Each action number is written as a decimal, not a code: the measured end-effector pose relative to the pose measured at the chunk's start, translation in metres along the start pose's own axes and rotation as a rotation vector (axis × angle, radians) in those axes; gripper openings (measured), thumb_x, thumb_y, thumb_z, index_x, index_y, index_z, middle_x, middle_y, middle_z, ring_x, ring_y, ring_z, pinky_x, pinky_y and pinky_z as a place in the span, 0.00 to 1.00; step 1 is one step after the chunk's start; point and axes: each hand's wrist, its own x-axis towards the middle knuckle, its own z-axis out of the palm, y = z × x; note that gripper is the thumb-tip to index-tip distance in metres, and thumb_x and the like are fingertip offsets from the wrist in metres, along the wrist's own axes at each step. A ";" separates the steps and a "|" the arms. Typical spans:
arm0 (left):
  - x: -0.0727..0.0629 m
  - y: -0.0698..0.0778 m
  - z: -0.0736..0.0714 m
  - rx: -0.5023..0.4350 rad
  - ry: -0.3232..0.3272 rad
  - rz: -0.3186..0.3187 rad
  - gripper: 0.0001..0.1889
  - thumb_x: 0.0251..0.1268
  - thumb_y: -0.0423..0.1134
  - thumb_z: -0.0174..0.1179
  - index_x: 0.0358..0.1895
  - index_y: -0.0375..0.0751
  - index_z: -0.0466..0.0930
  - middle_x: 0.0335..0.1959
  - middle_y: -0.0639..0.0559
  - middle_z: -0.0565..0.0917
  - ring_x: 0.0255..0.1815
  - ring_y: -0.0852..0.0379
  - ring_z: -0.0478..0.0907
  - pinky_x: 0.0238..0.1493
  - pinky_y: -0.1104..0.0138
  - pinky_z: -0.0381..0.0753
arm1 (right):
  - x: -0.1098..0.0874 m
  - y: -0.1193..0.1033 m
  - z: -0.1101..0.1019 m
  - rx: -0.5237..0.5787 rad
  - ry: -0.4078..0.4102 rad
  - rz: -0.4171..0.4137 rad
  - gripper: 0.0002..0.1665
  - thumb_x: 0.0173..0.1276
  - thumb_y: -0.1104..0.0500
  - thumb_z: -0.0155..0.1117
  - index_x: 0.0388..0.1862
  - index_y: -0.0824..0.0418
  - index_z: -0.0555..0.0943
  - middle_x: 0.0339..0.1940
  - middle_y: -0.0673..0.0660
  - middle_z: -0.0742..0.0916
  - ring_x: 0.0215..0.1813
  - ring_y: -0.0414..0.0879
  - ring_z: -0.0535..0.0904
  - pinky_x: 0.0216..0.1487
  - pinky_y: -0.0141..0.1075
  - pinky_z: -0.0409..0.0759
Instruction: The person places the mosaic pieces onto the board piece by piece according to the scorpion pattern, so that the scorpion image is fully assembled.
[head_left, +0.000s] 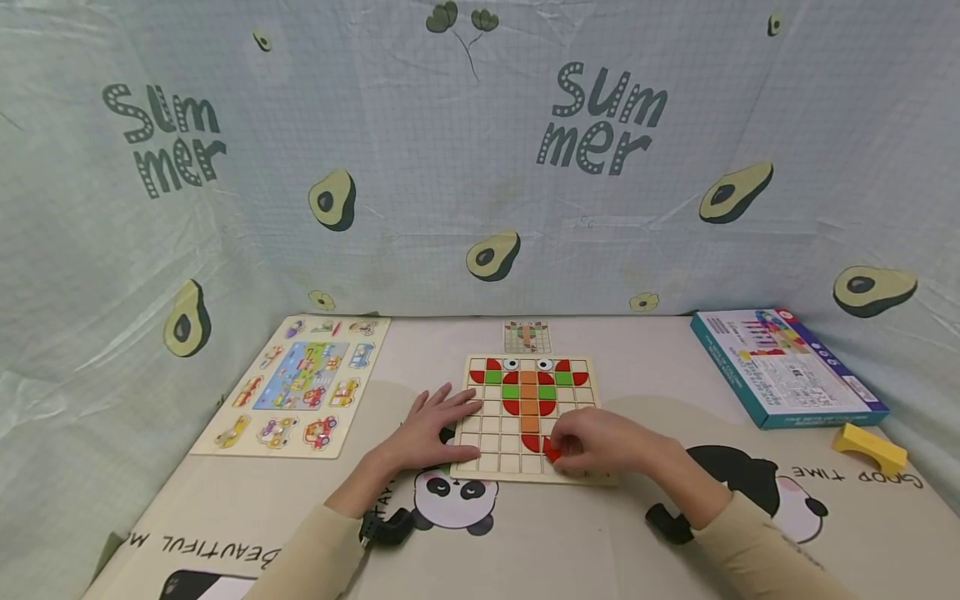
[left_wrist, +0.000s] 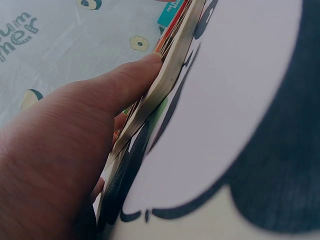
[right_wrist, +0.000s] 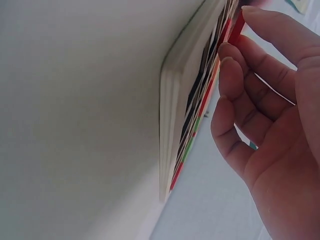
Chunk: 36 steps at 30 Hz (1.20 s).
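A wooden grid board (head_left: 487, 461) lies on the table, with red, green and orange pieces and two eye pieces set in its cells. My left hand (head_left: 432, 431) rests at the board's left side with its fingers spread; in the left wrist view the thumb (left_wrist: 135, 77) lies along the board's edge. Over the lower middle of the grid, my right hand (head_left: 600, 440) pinches a red rounded piece (head_left: 552, 451) between thumb and fingertips, beside a red quarter-circle piece (head_left: 531, 442). The right wrist view shows the red piece (right_wrist: 237, 30) edge-on, close over the board.
Behind the board lies a small pattern card (head_left: 527, 337). A vehicle picture puzzle board (head_left: 283, 425) lies to the left. To the right are a teal-edged box (head_left: 787, 367) and a yellow arch block (head_left: 870, 448). A patterned cloth wall (head_left: 420, 275) rises behind.
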 end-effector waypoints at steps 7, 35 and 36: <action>0.000 0.000 0.000 0.008 0.003 -0.001 0.40 0.62 0.60 0.66 0.75 0.47 0.69 0.78 0.48 0.62 0.81 0.38 0.43 0.75 0.40 0.35 | 0.002 0.000 0.004 -0.049 -0.006 -0.026 0.06 0.65 0.55 0.74 0.36 0.52 0.84 0.27 0.40 0.77 0.31 0.37 0.72 0.35 0.31 0.76; 0.000 0.000 0.001 0.007 0.000 -0.002 0.40 0.62 0.61 0.66 0.75 0.47 0.69 0.79 0.48 0.62 0.81 0.38 0.43 0.75 0.40 0.34 | 0.003 0.000 0.003 -0.045 -0.018 -0.048 0.05 0.67 0.59 0.73 0.34 0.51 0.84 0.27 0.40 0.78 0.31 0.36 0.73 0.35 0.30 0.78; 0.000 0.000 0.001 0.006 0.000 -0.001 0.40 0.62 0.60 0.66 0.75 0.47 0.69 0.79 0.48 0.62 0.81 0.38 0.43 0.75 0.40 0.34 | 0.003 0.000 0.003 -0.043 -0.020 -0.048 0.05 0.67 0.59 0.73 0.35 0.51 0.84 0.27 0.40 0.78 0.31 0.36 0.73 0.35 0.30 0.78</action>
